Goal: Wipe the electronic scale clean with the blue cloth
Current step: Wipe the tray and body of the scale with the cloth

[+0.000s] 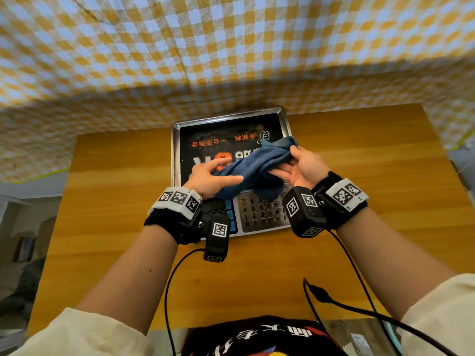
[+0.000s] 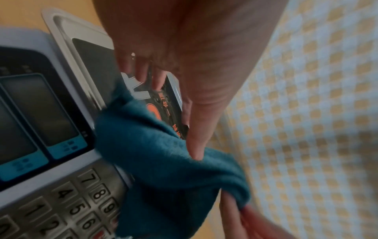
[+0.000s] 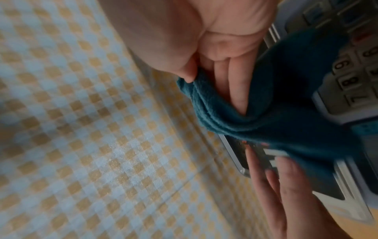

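The electronic scale (image 1: 177, 150) stands on the wooden table, with a steel pan bearing a black sticker and a keypad (image 1: 259, 214) at the near side. The twisted blue cloth (image 1: 257, 165) hangs stretched between both hands just above the pan's near right part. My right hand (image 1: 285, 161), palm up, pinches the cloth's right end between thumb and fingers, as the right wrist view shows on the cloth (image 3: 266, 113). My left hand (image 1: 226, 172) has its fingers straight, and its thumb (image 2: 200, 129) presses on the cloth (image 2: 163, 161). The cloth hides part of the sticker.
A yellow-and-white checked fabric (image 1: 231, 47) hangs right behind the scale. The wooden table (image 1: 359, 163) stretches left and right of the scale. Black cables (image 1: 334, 301) run over the table's near edge by my body.
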